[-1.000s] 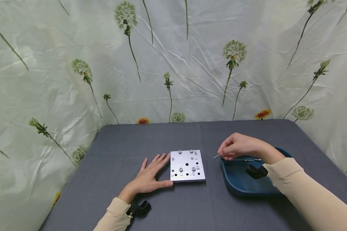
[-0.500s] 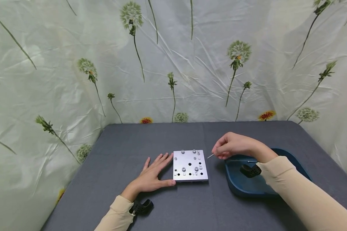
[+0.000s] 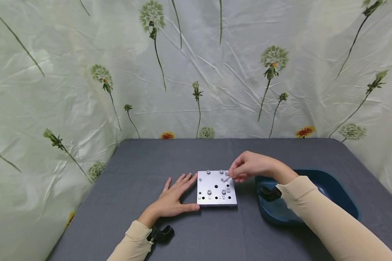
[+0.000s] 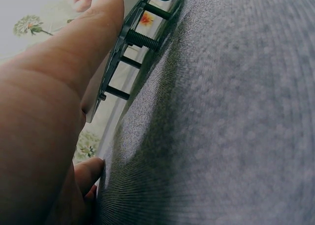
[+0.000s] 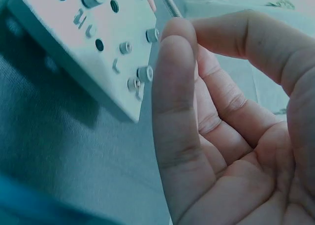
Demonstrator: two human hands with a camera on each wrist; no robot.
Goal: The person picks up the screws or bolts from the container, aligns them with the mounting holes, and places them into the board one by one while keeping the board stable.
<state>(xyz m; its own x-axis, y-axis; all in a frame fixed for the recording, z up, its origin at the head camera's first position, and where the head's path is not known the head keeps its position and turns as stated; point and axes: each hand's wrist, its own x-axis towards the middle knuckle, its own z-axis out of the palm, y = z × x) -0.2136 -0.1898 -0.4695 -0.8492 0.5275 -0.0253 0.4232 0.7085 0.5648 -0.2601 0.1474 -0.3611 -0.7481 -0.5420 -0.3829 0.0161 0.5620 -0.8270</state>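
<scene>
A square silvery metal plate with holes and several socket-head screws lies in the middle of the table in the head view. My left hand spreads beside it, thumb at the near left corner and index fingertip at the far left edge. Over the plate's right side, my right hand pinches a thin threaded screw between thumb and index finger. The screw slants down toward the plate, its head hidden by the fingertips. Threaded shanks stick out under the plate in the left wrist view.
A dark blue tray stands to the right, partly covered by the right forearm. Grey cloth covers the table, and a flower-print curtain hangs behind it. Each wrist wears a black strap.
My right hand has moved left from above the tray to over the plate's right side, carrying the screw. My left hand has stayed at the plate.
</scene>
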